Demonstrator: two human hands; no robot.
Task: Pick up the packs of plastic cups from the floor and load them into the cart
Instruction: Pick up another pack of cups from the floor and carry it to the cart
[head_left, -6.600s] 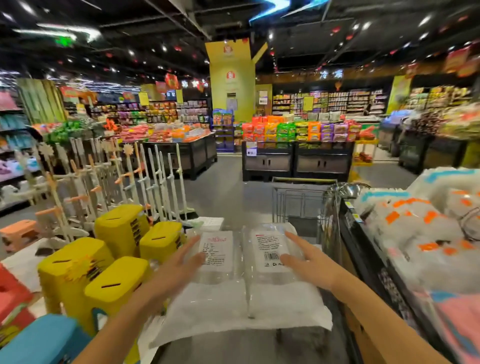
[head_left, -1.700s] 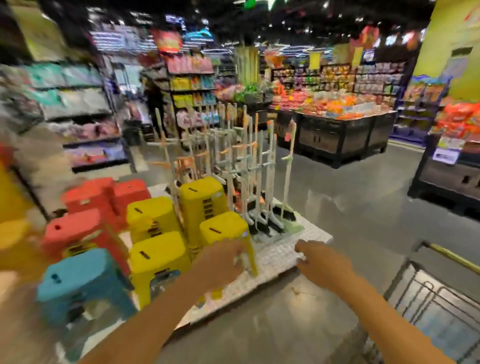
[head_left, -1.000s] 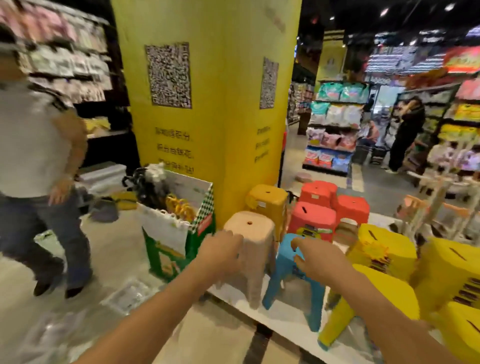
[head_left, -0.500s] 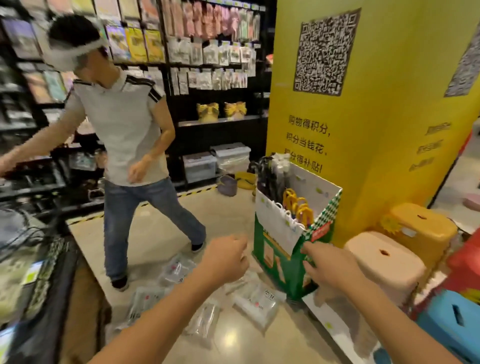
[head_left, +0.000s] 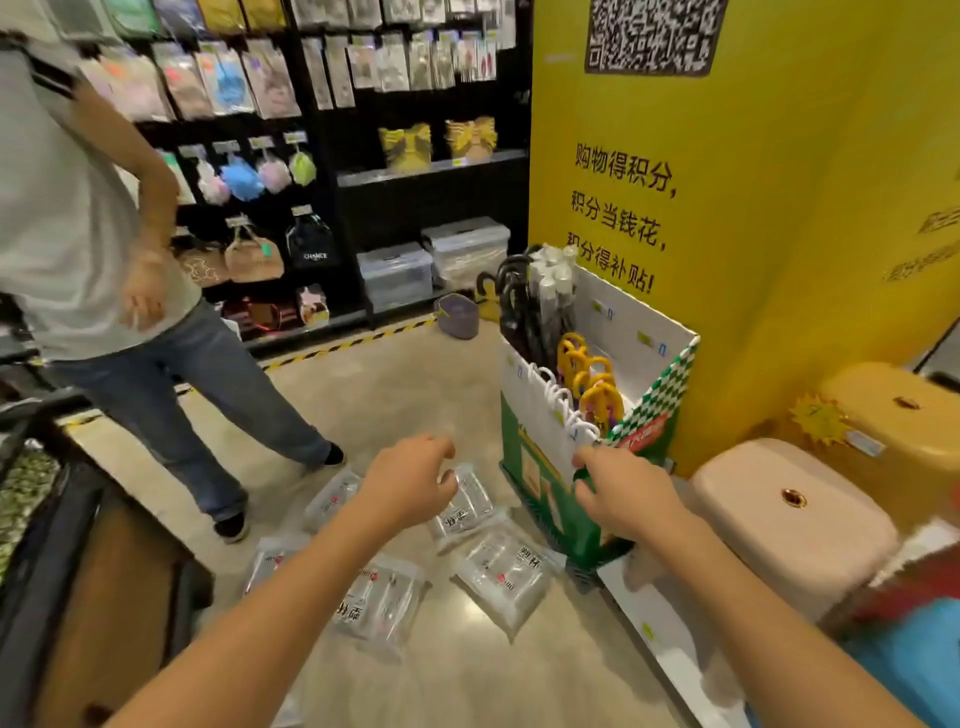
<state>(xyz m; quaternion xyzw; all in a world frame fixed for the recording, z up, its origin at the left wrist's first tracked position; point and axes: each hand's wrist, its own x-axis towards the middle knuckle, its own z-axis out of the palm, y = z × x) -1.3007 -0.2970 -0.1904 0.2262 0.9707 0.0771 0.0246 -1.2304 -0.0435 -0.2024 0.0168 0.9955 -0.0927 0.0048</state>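
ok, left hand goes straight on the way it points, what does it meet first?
Probably the cup pack lying on the floor just beyond the left hand; nothing shows between them. Depth is unclear from this single view.

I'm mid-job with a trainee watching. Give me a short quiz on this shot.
1. True or false: the left hand holds a pack.
2. Where do the packs lie? A) on the floor by the green box; B) on a stool; C) on a shelf.
3. What stands in the green box?
Key: 1 false, it holds nothing; 2 A; 3 umbrellas.
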